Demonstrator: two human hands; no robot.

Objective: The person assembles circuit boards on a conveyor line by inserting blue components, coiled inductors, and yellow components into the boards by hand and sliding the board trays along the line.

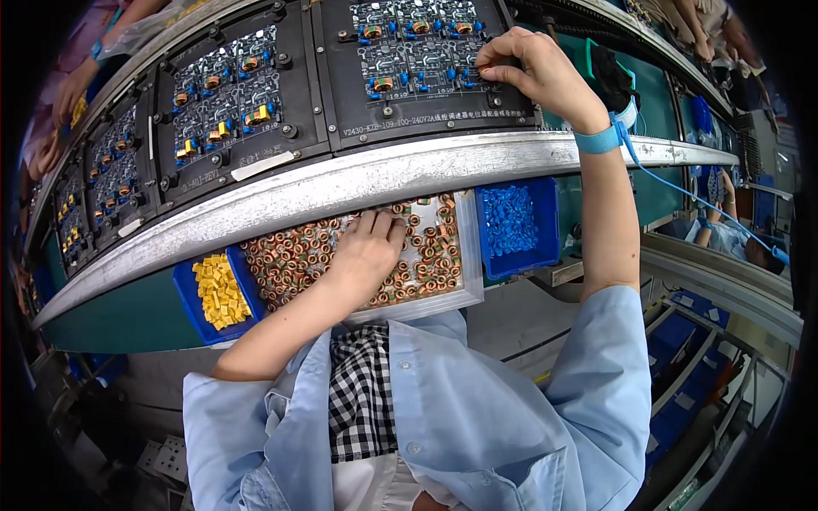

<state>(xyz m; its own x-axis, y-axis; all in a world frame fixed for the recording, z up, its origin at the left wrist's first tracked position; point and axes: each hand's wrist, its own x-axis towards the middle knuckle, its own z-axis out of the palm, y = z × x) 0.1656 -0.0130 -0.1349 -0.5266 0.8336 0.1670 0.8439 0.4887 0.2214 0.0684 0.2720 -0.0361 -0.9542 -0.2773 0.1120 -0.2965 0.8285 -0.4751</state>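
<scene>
My left hand (371, 253) reaches into a shallow clear-rimmed tray (469, 255) of copper-wound ring coils (290, 264). Its fingers are curled down among the coils, and what lies under the fingertips is hidden. Up and to the right, my right hand (538, 75) pinches at the right edge of a dark circuit board (417, 55) set in a black fixture (426, 123). Thumb and forefinger are closed together there, covering whatever is between them. Ring coils and blue round parts stand on this board. A blue wrist strap (599, 140) with a coiled cord circles my right wrist.
Left of the tray stands a blue bin of yellow block parts (220, 292); right of it, a blue bin of small blue discs (509, 220). A metal rail (341, 175) runs between trays and fixtures. More fixtured boards (226, 89) extend left. Other people's hands (77, 89) show far left.
</scene>
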